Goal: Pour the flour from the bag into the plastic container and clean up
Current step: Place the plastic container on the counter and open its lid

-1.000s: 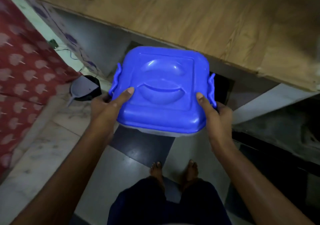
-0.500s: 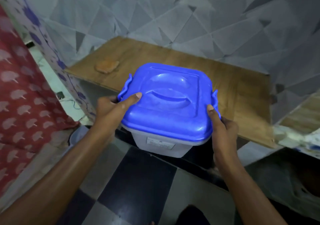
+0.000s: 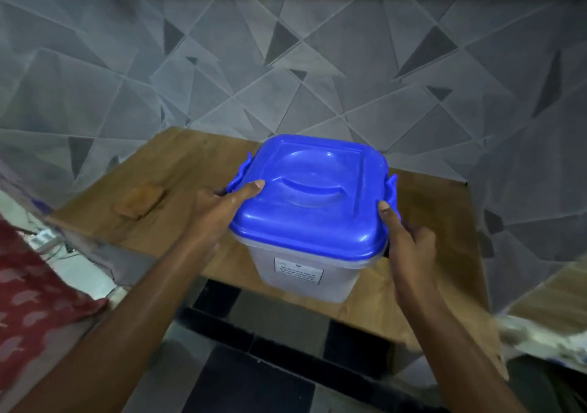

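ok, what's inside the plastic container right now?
Can't tell. The blue lid is on the plastic container, held by the left hand and right hand; the cloudy walls show no clear contents.

Room in a home, dim light. Grey wall (image 3: 222, 63) with a printed triangle pattern, plain wooden table (image 3: 190, 171) set against it, black and pale checkered tile floor (image 3: 254, 381). Red patterned cloth (image 3: 28, 311) at left, like a bedspread or curtain. Brown folded rag (image 3: 138, 202) lies on the table.
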The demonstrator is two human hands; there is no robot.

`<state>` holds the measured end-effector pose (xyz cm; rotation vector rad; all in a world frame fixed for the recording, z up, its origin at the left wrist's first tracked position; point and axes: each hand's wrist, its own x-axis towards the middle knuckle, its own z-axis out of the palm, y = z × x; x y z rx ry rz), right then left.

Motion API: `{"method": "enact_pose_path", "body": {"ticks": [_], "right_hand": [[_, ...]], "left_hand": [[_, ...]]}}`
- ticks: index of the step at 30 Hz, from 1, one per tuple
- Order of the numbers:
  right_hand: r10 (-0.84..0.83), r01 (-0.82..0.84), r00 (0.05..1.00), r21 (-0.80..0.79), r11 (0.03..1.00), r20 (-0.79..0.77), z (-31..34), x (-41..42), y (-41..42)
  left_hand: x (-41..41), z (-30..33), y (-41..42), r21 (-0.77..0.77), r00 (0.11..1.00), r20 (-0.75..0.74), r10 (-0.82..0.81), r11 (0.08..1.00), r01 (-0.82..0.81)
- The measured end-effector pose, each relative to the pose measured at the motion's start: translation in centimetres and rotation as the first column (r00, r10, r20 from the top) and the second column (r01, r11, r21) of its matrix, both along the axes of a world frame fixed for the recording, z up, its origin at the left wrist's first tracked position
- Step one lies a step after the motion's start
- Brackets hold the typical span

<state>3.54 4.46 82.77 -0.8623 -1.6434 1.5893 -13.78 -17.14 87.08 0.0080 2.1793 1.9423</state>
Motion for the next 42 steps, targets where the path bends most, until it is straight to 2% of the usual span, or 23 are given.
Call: {"method": "enact_pose_path", "body": {"ticks": [7, 12, 21, 28, 34, 36, 38, 40, 42], "right_hand": [[-0.005, 0.002, 0.998, 0.043, 0.999, 0.058, -0.8, -7.1, 7.6], [-0.075, 0.065, 0.985, 0.064, 0.996, 0.158, -1.7, -12.3, 11.3], [-0.232, 0.211, 0.948, 0.113, 0.971, 0.219, -3.3, -20.2, 14.2], [-0.277, 0.24, 0.917, 0.158, 0.958, 0.288, -3.6, -22.1, 15.2], [-0.225, 0.16, 0.92, 0.218, 0.963, 0.321, -2.9, -22.0, 16.3], [-0.253, 0.167, 0.918, 0.279, 0.946, 0.307, -2.4, -22.9, 17.5], [-0.221, 0.142, 0.93, 0.267, 0.953, 0.294, -1.5, -24.2, 18.5], [-0.138, 0.068, 0.932, 0.213, 0.975, 0.334, -0.6, -26.1, 19.3], [-0.059, -0.022, 0.915, 0.195, 0.981, 0.398, -0.6, -27.6, 20.0]], "left_hand": [[-8.0, -2.7, 7.8, 0.028, 0.999, 0.034, 0.011, 1.0, -0.012], [-13.0, -3.9, 11.4, 0.0, 0.999, 0.034, 0.005, 1.0, -0.005], [-21.6, -4.6, 15.4, -0.021, 0.996, 0.06, -0.059, 0.998, 0.06], [-24.3, -5.3, 16.9, -0.054, 0.986, 0.064, -0.154, 0.986, 0.157], [-24.5, -4.5, 18.0, -0.163, 0.988, 0.05, -0.148, 0.974, 0.154], [-24.9, -3.8, 18.7, -0.244, 0.985, -0.027, -0.173, 0.956, 0.161], [-26.1, -3.2, 19.5, -0.341, 0.966, -0.159, -0.202, 0.93, 0.138], [-27.4, -3.0, 20.6, -0.412, 0.943, -0.212, -0.256, 0.898, 0.151], [-28.5, -3.4, 21.6, -0.497, 0.907, -0.171, -0.386, 0.828, 0.258]]}}
